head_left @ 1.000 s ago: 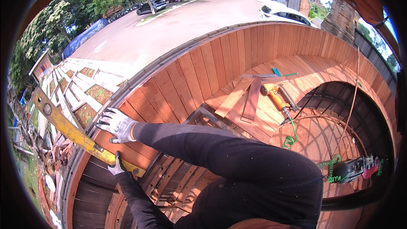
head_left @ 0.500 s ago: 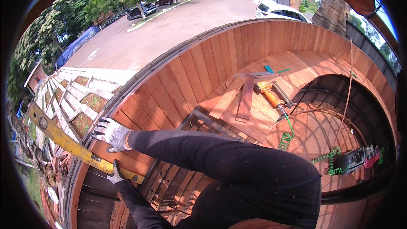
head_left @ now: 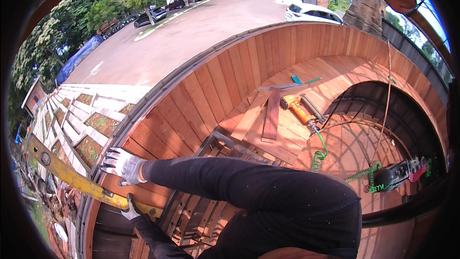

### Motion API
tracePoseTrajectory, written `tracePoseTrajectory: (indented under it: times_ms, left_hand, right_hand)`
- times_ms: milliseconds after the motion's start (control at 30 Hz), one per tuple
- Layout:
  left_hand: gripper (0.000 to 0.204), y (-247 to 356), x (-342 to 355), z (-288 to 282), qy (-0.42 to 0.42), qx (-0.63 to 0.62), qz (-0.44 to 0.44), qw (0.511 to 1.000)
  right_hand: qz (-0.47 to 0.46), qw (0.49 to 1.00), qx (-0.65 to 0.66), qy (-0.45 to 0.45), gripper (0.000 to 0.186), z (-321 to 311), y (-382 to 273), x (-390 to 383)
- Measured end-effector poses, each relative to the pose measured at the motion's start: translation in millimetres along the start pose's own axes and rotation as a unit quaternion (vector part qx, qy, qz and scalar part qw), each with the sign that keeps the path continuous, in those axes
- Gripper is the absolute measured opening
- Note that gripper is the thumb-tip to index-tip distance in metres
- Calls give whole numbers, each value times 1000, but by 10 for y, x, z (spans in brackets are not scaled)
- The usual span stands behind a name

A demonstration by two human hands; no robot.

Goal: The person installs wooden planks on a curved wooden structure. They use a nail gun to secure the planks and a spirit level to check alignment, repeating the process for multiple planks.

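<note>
A long yellow spirit level (head_left: 79, 181) lies across the upper edge of a curved wooden wall, its far end sticking out past the rim. My left hand (head_left: 129, 209), in a grey-and-white glove, is closed on the level's lower edge near its inner end. Just above the level, my right hand (head_left: 122, 165), gloved in white, rests on a reddish wooden board (head_left: 151, 193) at the rim. Its fingers are stretched and apart over the edge, with the thumb toward the level. My right arm hides part of the bench frame.
Beyond my arm, an orange nail gun (head_left: 302, 110) with a green coiled hose (head_left: 318, 160) lies on the planked bench beside loose boards (head_left: 271, 115). Open slatted framing (head_left: 206, 218) lies below my hands. A dark tool (head_left: 395, 175) with green coils sits at the right.
The view has shifted slightly, so the surroundings sit a little differently. Both hands and the spirit level keep about the same places against the wall.
</note>
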State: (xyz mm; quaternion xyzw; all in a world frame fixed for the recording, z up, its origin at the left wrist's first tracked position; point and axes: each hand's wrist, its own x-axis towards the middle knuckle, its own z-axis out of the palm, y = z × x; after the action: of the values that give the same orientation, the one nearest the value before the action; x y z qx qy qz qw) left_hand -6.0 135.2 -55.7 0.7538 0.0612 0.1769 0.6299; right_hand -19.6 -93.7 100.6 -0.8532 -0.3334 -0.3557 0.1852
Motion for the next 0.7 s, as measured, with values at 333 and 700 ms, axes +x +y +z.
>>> tracePoseTrajectory:
  times_ms: [333, 700]
  left_hand:
    - [51, -280, 134, -78, 16, -14, 53, 998]
    - [52, 5, 0, 12, 6, 0, 7, 1000]
  right_hand:
    - [-9, 1000, 12, 6, 84, 97, 12, 28]
    - [-6, 1000, -13, 1, 86, 40, 28, -3]
